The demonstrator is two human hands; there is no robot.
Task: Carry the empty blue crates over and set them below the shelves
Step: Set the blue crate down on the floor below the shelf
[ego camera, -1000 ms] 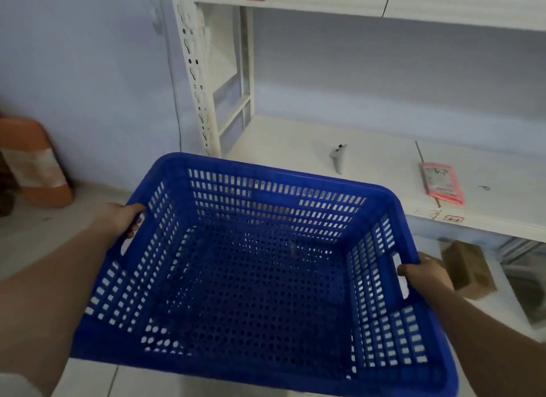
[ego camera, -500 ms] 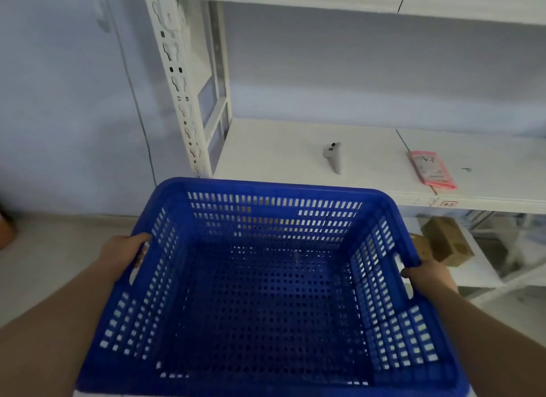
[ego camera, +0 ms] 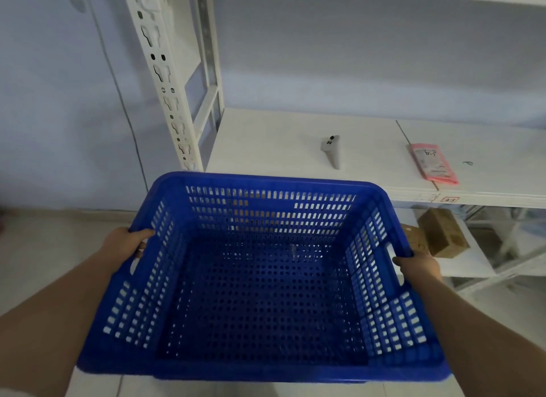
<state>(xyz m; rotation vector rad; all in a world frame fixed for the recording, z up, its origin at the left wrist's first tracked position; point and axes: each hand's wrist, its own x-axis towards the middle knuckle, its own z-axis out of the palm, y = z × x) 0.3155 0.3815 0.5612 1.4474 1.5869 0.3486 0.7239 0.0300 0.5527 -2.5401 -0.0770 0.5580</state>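
Note:
I hold an empty blue perforated crate (ego camera: 260,293) in the air in front of me, level, its far rim just before the edge of the white shelf board (ego camera: 266,148). My left hand (ego camera: 124,244) grips the crate's left handle slot. My right hand (ego camera: 418,266) grips the right handle slot. The white shelving unit's slotted upright (ego camera: 161,77) rises at the left, just behind the crate's far left corner. The space under the shelf board is mostly hidden by the crate.
On the shelf board lie a small grey handheld device (ego camera: 332,149) and a pink packet (ego camera: 432,163). Brown cardboard boxes (ego camera: 443,234) sit on a lower level at the right. Pale floor (ego camera: 44,248) and a blue-grey wall are at the left.
The view has shifted left to right along the shelf and closer; the crate, still held in both hands, now sits squarer to the shelf edge. The orange object at far left is gone from view.

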